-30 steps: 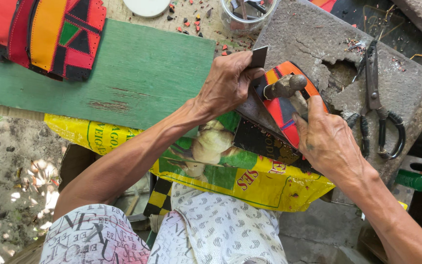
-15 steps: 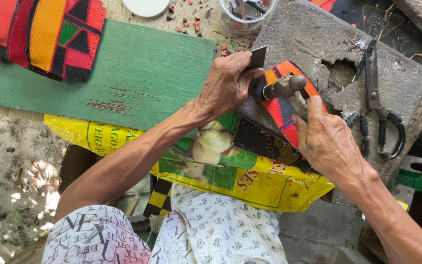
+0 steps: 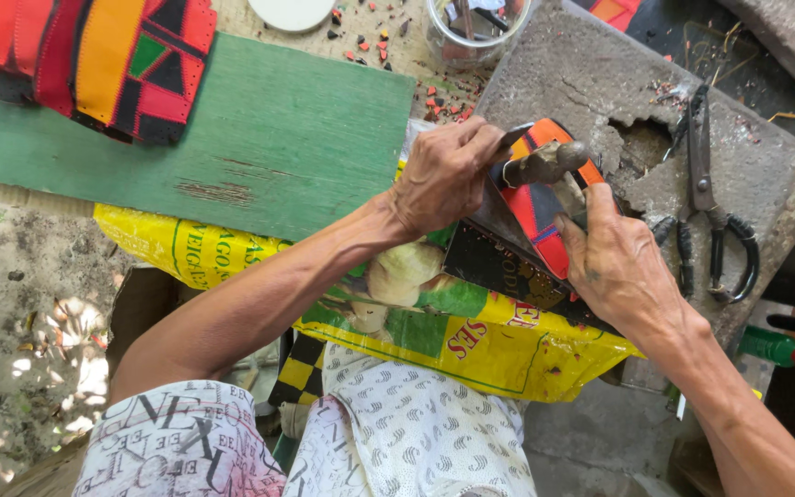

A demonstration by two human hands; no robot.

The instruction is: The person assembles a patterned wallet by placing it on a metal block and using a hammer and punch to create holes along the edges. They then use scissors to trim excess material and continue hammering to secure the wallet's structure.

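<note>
pinching the upper edge of a red, orange and black patchwork strip [image 3: 537,204], the left hand [image 3: 442,177] has its fingers curled tight around it. the right hand [image 3: 611,262] presses down on the strip's lower part, and its grip closes around the handle of a small metal hammer [image 3: 545,163], whose head rests on the strip. the strip lies on a dark leather piece [image 3: 499,267] over a cracked grey stone block [image 3: 600,83]. black-handled pliers [image 3: 712,198] lie on the block to the right. a yellow printed sack [image 3: 471,345] covers the lap below. a green board [image 3: 259,138] on the worktop carries more patchwork [image 3: 94,60] at upper left.
</note>
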